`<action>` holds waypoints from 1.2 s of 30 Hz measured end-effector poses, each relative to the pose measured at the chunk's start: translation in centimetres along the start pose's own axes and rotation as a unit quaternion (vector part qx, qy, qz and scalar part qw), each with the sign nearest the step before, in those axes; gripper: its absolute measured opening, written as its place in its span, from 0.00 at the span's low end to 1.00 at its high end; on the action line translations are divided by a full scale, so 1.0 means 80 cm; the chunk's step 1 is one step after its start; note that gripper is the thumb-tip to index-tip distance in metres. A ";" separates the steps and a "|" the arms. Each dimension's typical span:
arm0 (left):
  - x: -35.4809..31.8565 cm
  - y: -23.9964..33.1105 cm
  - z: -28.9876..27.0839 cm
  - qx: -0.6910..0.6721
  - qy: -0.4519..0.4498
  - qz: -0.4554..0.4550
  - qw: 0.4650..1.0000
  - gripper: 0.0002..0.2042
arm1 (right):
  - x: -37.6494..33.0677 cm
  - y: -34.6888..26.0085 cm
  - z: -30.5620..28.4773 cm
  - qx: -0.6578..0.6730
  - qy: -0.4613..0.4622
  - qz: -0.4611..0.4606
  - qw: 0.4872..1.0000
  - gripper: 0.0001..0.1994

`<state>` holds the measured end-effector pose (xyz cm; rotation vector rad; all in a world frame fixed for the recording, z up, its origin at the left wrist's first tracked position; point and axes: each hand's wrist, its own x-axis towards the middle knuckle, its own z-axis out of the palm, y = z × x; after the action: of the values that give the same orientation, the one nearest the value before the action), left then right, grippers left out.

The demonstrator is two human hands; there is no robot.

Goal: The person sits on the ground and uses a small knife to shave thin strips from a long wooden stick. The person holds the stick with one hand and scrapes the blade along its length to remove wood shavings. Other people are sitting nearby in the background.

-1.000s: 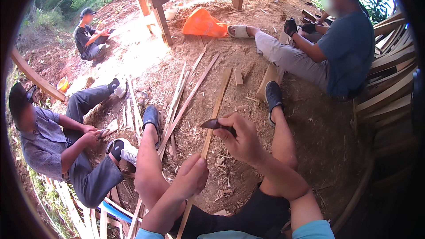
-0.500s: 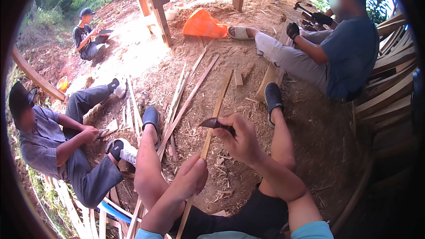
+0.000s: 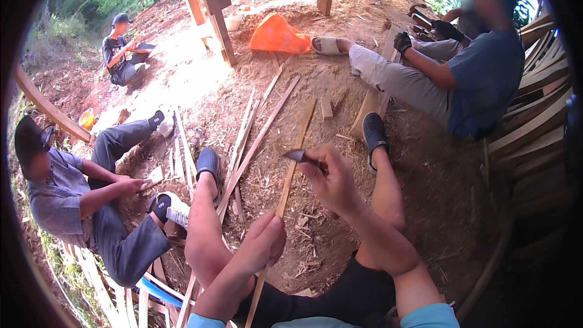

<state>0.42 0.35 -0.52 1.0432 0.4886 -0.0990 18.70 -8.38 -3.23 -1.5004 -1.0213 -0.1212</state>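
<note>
A seated person works a long wooden slat (image 3: 296,158) on bare earth strewn with shavings. The left hand (image 3: 262,244) is closed around the slat low down, near the lap, while the right hand (image 3: 331,176) is clenched on the handle of a knife (image 3: 297,156), its dark blade lying against the slat's edge about midway along. The slat runs up and away from the body between the person's outstretched legs, its far end resting on the ground beside a short offcut (image 3: 327,108). Dark slip-on shoes (image 3: 208,164) cover both feet.

More slats (image 3: 258,136) lie loose on the ground just left of the worked one. To the left a co-worker in a grey shirt (image 3: 57,197) sits with a small piece of wood at the hands. At upper right another person in a blue shirt (image 3: 486,79) and dark gloves sits against a stack of planks (image 3: 534,127). A third person (image 3: 121,54) crouches well apart at upper left, past a wooden post (image 3: 209,12). An orange bag (image 3: 276,35) lies near that post.
</note>
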 end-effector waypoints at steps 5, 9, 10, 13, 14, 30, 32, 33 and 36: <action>-0.003 -0.002 0.001 0.019 0.001 0.011 1.000 0.14 | 0.001 -0.002 0.001 0.028 -0.009 0.011 1.000 0.13; 0.000 -0.005 -0.002 0.017 -0.007 0.015 1.000 0.14 | 0.010 0.010 -0.010 0.019 -0.003 0.061 0.998 0.14; -0.001 -0.008 -0.003 0.023 -0.008 0.014 1.000 0.14 | 0.012 0.010 -0.011 0.014 0.010 0.070 0.997 0.14; 0.004 -0.004 0.000 0.024 -0.011 0.016 1.000 0.14 | 0.002 0.019 -0.011 0.020 -0.005 0.063 0.998 0.14; 0.002 -0.005 -0.002 0.028 -0.011 0.016 0.999 0.14 | -0.001 0.020 -0.011 0.035 -0.012 0.096 0.995 0.14; 0.001 -0.001 0.003 0.029 -0.007 0.018 0.999 0.14 | 0.024 0.018 -0.010 -0.056 0.033 0.002 0.998 0.14; -0.002 0.000 -0.001 0.024 -0.008 0.010 1.000 0.14 | 0.014 0.014 0.003 -0.019 0.025 -0.052 0.998 0.14; -0.003 0.001 -0.001 0.022 -0.008 0.008 1.000 0.14 | 0.011 0.014 0.006 -0.015 0.021 -0.066 0.998 0.14; -0.004 0.001 0.000 0.026 -0.007 -0.001 1.000 0.14 | 0.012 0.018 0.008 -0.022 0.032 -0.046 0.998 0.14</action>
<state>0.19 0.33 -0.33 1.0921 0.4756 -0.1215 19.87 -7.13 -3.86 -1.4798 -1.0426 -0.2575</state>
